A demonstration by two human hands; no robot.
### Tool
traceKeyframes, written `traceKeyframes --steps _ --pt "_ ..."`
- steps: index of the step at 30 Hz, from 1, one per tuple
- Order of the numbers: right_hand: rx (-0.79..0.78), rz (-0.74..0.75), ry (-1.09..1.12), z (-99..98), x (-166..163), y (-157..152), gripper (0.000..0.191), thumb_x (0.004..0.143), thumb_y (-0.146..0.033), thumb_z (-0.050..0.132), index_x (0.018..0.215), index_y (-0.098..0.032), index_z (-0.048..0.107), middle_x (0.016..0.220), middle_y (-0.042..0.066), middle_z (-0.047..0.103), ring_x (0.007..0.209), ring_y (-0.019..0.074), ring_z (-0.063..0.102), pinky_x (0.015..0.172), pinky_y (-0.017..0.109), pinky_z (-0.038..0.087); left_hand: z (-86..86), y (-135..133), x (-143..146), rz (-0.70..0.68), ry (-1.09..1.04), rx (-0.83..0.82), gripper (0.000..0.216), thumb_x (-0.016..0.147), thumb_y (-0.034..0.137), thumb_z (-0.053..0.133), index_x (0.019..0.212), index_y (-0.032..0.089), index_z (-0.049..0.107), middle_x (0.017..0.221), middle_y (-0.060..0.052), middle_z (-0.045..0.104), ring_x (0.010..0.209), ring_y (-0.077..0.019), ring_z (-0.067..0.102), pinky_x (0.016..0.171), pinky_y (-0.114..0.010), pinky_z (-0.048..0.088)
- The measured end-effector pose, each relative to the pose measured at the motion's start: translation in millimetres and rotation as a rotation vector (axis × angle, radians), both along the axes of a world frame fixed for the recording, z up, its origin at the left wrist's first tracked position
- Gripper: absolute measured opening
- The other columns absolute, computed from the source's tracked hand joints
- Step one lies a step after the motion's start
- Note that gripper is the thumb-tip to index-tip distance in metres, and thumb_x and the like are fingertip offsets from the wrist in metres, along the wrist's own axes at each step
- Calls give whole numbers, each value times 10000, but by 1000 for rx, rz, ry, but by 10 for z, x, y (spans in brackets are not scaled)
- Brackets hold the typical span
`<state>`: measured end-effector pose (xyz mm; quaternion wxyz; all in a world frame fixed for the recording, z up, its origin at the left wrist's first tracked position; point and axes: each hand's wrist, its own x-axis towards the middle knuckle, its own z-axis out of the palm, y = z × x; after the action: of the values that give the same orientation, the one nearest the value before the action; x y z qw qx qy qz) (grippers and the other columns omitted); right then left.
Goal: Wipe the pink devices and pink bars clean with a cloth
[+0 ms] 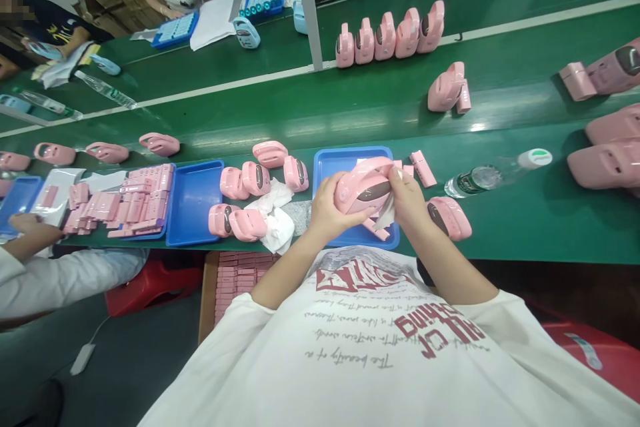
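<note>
Over a blue tray (327,159) I hold a pink plastic device with a loop handle and a dark oval window (363,188). My left hand (326,209) is wrapped round its left side. At its right end, the fingers of my right hand (407,197) press a white cloth or tissue (386,215) against it. Small pink blocks lie in the tray, partly hidden by my hands. Just right of the tray are a pink rectangular piece (423,168) and another pink device (453,218), lying on its side.
Several pink devices (256,177) and crumpled white tissues (278,230) lie left of the tray. A plastic bottle (483,178) lies to the right. Further left are another blue tray (194,203), piled pink pieces (135,203) and a co-worker's hand (27,223). More pink devices (385,37) line the raised shelf.
</note>
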<state>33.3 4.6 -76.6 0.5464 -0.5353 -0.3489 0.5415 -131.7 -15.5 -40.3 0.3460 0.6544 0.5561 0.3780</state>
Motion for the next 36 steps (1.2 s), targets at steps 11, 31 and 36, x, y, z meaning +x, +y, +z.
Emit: traceKeyframes --steps 11,31,36 --pt "-518 395 -1334 -312 844 -178 373 874 -257 454 1193 -116 589 1185 180 615 1089 281 589 929 369 436 -295 250 -286 233 95 -201 650 535 388 808 1101 220 536 1075 -52 603 968 -241 582 827 -345 464" --pt "-860 530 -1240 -776 646 563 649 785 -157 515 1364 57 316 1171 271 608 1125 313 601 909 399 468 -1082 2618 290 493 -117 -228 660 618 213 798 1152 147 416 1221 -166 450 1143 -228 497 972 -324 391" --pt "-776 516 -1209 -600 818 746 492 782 -310 575 1211 -72 533 1118 199 656 1030 289 643 826 338 490 -1310 2845 383 506 -189 -259 751 614 137 784 1223 144 343 1296 -193 413 1259 -259 426 1047 -386 338"
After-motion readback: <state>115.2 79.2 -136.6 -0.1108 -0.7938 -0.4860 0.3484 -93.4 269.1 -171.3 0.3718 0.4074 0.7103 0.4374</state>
